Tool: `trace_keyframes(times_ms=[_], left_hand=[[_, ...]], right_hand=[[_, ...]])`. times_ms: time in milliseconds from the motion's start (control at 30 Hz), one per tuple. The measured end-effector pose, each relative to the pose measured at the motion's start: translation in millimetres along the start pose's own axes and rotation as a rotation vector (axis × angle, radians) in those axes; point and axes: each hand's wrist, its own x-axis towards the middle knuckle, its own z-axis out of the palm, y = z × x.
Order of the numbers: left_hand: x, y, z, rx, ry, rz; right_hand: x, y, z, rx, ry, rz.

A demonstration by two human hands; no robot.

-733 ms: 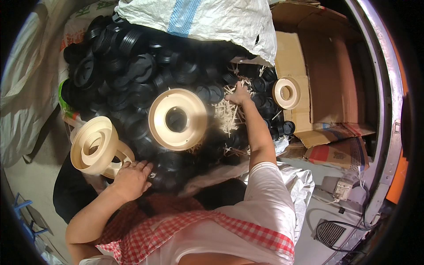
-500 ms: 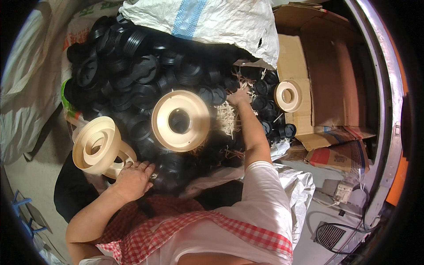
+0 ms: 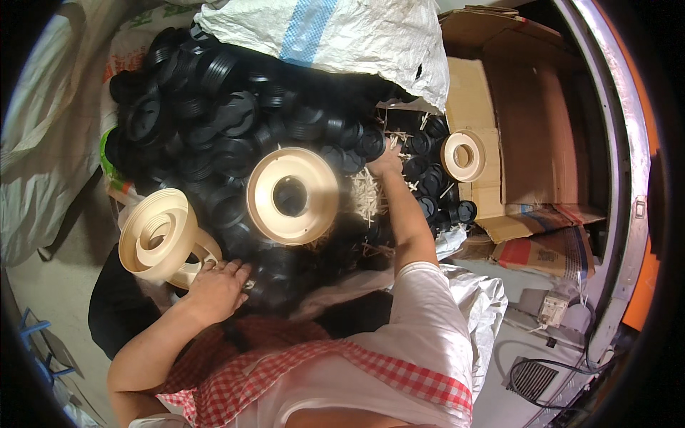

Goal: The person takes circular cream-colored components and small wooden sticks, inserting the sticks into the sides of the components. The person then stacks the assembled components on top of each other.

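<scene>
Right: brown open cardboard box (image 3: 531, 135), flaps bent outward. Curved silver metal frame (image 3: 619, 100) beyond it; flat orange panel (image 3: 641, 292) outside that. Lower right: small white boxy electrical fitting (image 3: 553, 311); near it, thin black cable (image 3: 588, 339) looping by dark slatted grille (image 3: 536, 376). Far left: pale, creased plastic sheeting (image 3: 43, 150), hanging in folds. Lower left: thin blue frame (image 3: 34, 328), partly cut off by dark rim.

Right hand (image 3: 386, 162), fingertips unclear
</scene>
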Motion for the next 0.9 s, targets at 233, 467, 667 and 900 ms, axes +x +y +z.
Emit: trace_keyframes(times_ms=[233,467,667,900], left_hand=[[-1.9,2.9,2.1,0.091,0.006,0.035],[-6.9,11.8,-6.5,0.130,0.007,0.052],[-9.1,12.7,-1.9,0.154,0.072,0.084],[-9.4,10.5,-5.1,0.202,0.195,0.120]], right_hand=[[-26.1,11.4,3.3,0.031,0.219,0.017],[-68.7,10.3,-31.1,0.013,0.432,-0.116],[-99.8,7.0,-81.5,-0.026,0.557,-0.156],[-149.4,2.1,-155.9,0.170,0.571,-0.117]])
